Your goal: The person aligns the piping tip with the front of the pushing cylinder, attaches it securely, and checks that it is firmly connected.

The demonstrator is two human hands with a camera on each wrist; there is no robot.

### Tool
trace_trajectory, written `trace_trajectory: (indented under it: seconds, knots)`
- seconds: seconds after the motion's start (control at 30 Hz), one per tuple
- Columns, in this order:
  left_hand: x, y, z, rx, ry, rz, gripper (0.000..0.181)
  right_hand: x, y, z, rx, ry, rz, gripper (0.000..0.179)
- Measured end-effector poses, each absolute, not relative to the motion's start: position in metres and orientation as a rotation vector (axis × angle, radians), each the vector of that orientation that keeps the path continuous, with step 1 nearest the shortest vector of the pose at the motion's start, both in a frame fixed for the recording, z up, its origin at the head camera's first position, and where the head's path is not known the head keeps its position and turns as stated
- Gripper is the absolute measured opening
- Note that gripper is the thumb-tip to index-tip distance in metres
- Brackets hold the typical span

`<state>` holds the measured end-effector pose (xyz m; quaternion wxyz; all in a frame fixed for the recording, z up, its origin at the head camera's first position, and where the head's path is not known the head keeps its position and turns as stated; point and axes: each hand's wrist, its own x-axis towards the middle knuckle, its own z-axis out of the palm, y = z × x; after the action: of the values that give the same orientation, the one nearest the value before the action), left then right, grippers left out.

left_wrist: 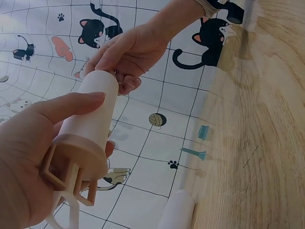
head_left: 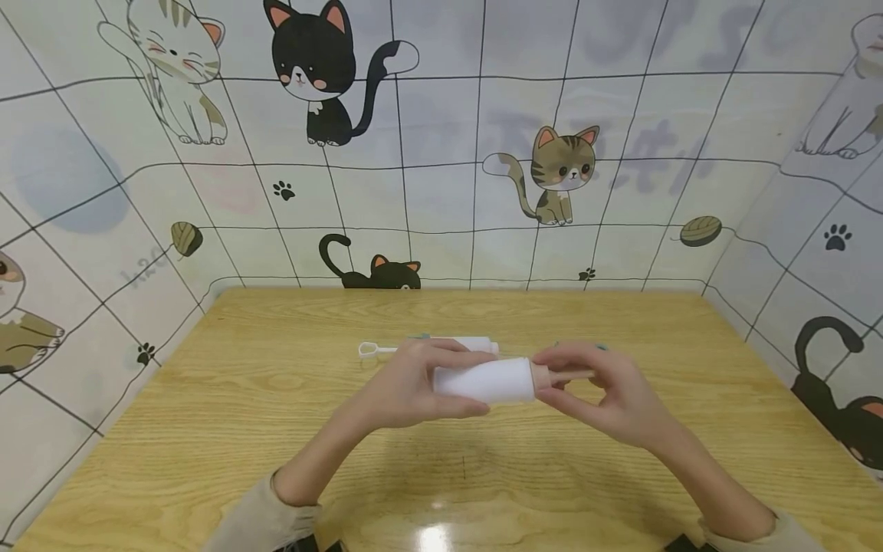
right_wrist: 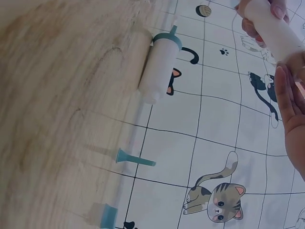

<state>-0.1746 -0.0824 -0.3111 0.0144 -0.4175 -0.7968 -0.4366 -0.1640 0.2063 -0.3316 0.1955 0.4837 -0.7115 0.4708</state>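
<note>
A white-barrelled decorating syringe [head_left: 486, 381] is held level above the table. My left hand [head_left: 414, 387] grips its barrel, thumb on one side and fingers on the other. In the left wrist view, a peach end piece with loop handles [left_wrist: 81, 152] and a white plunger ring [left_wrist: 71, 214] stick out near that palm. At the other end, my right hand [head_left: 621, 391] pinches the peach collar [head_left: 540, 376], with a thin peach nozzle [head_left: 572, 376] running between its fingers. Behind the left hand, a second syringe [head_left: 476, 344] with a teal end [right_wrist: 167, 39] lies on the table.
A teal funnel-shaped nozzle [right_wrist: 136, 158] and a short teal collar [right_wrist: 108, 215] stand on the table behind the right hand. The wooden table [head_left: 290, 330] ends at a cat-patterned wall covering [head_left: 441, 192] at the back and sides.
</note>
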Motion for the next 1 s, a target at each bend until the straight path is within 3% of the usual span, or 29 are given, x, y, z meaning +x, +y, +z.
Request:
trace_trajectory:
  seconds: [0.33, 0.67, 1.0]
  knots:
    - [-0.1723, -0.0832, -0.3101, -1.355, -2.414, -1.346, 0.049, -0.1638, 0.203, -0.3341, 1.415, -1.858, 1.377, 0.028]
    - [-0.1671, -0.0774, -0.3094, -1.313, -2.362, -1.257, 0.045, -0.1569, 0.2049, -0.3315, 1.282, -1.969, 1.517, 0.02]
    - [-0.1686, -0.0764, -0.3102, -1.31, -2.378, -1.176, 0.041, -0.1578, 0.2073, -0.3325, 1.206, -2.075, 1.547, 0.028]
